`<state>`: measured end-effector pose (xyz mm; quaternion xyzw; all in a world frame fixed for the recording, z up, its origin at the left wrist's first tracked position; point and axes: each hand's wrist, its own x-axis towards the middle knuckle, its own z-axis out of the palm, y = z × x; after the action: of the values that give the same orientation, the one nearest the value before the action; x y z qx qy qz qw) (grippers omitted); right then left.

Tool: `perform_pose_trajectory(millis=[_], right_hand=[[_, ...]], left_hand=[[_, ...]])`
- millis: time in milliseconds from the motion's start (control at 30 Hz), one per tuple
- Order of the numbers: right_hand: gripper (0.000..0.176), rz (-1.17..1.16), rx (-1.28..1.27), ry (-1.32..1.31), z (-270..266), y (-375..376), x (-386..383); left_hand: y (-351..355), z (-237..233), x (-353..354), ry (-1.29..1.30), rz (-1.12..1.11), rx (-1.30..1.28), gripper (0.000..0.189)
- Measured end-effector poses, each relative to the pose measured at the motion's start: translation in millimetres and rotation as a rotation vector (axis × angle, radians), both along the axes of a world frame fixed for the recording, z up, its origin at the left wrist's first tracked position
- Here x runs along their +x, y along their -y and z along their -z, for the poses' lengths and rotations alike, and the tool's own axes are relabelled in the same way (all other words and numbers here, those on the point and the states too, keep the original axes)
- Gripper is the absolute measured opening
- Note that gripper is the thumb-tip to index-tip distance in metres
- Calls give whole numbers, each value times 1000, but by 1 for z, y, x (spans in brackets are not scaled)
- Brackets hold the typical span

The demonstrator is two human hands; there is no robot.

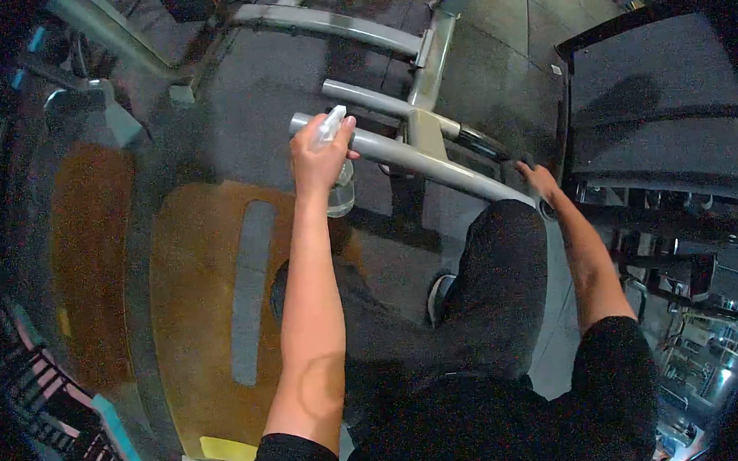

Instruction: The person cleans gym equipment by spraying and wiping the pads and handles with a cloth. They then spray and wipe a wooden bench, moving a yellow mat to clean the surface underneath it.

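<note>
My left hand (321,159) is closed around a clear spray bottle (342,200) with a white trigger head. The bottle is upright in front of a thick silver tube (415,162) of a gym machine frame. To the right, my right hand (540,179) is at the dark end of a second bar with a black grip (480,142). Its fingers curl over something dark that I cannot make out against the bar. A beige bracket (427,132) joins the two tubes.
My knee (506,256) and shoe (442,298) are below the tubes. A brown board with a grey strip (254,288) lies to the left. A curved silver frame bar (331,26) crosses the far side. A large dark panel (648,95) stands at the right.
</note>
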<state>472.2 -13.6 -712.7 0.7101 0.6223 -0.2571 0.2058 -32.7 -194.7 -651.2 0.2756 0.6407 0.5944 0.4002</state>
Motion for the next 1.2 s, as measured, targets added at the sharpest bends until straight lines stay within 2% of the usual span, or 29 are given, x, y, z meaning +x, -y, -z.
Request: perform_pose_trajectory(millis=[33,100,133,200,267,300,333,367,400,433,500,533,567,600,633,667,700,800,867,900,933,1000,1033,1133,1167,1200], right_hand=[[87,2,4,6,-2,7,14],[90,307,362,-192,-1,24,39],[86,397,556,-201,3,30,54],[73,646,533,-496,-1,38,90],[64,926,709,-1034,-51,69,53],[56,1043,658,-1267,-78,83,41],[46,1030,723,-1407,-91,90,46],[44,1050,720,-1563,-103,97,50],[41,1068,717,-1718,-118,106,52],[41,1088,729,-1715,-130,117,54],[42,976,655,-1975,-148,134,55],[42,990,663,-1986,-149,138,52],[44,901,727,-2025,-147,140,46],[46,804,793,-2062,-147,139,35],[46,992,855,-2003,-161,139,8],[46,993,865,-2017,-160,137,-5],[49,996,822,-2002,-156,133,-13],[51,991,762,-1917,-118,115,1],[46,841,828,-1892,-84,104,16],[43,889,692,-2005,-94,92,6],[43,882,679,-2007,-106,78,-8],[41,1202,514,-2035,-121,65,-32],[39,1199,446,-2063,-120,52,-36],[38,1114,286,-2147,-104,19,-39],[38,1228,389,-2004,-104,10,-48],[38,1237,384,-1996,-98,2,-55]], left_hand=[[0,1,0,1,11,8,26],[2,2,1,-20,11,33,25],[3,3,1,-45,6,54,23],[4,9,1,-64,15,76,23],[7,10,1,-73,18,93,22],[13,8,4,-209,3,97,24],[18,3,7,-351,-6,105,26],[20,-2,12,-353,12,106,26],[21,-9,18,-447,-13,124,26],[24,-22,25,-542,-39,141,26],[25,-65,37,-544,23,85,26],[20,-82,42,-544,59,36,26],[11,-88,45,-361,112,51,25],[0,-100,45,-376,119,64,25],[-13,-118,44,-411,218,58,27],[-24,-129,43,-442,317,48,30],[-44,-129,43,-732,320,60,32],[-99,-142,48,-905,435,82,31],[-138,-127,47,-979,465,105,30],[-157,-115,46,-1029,542,48,28],[-177,-98,43,-1029,531,42,28],[-201,-52,40,-1113,658,-20,24],[-206,-42,42,-1193,694,-65,21],[-203,-12,48,-1169,723,-120,21],[-200,-6,49,-1156,710,-148,21],[-197,6,49,-1151,716,-157,21]])
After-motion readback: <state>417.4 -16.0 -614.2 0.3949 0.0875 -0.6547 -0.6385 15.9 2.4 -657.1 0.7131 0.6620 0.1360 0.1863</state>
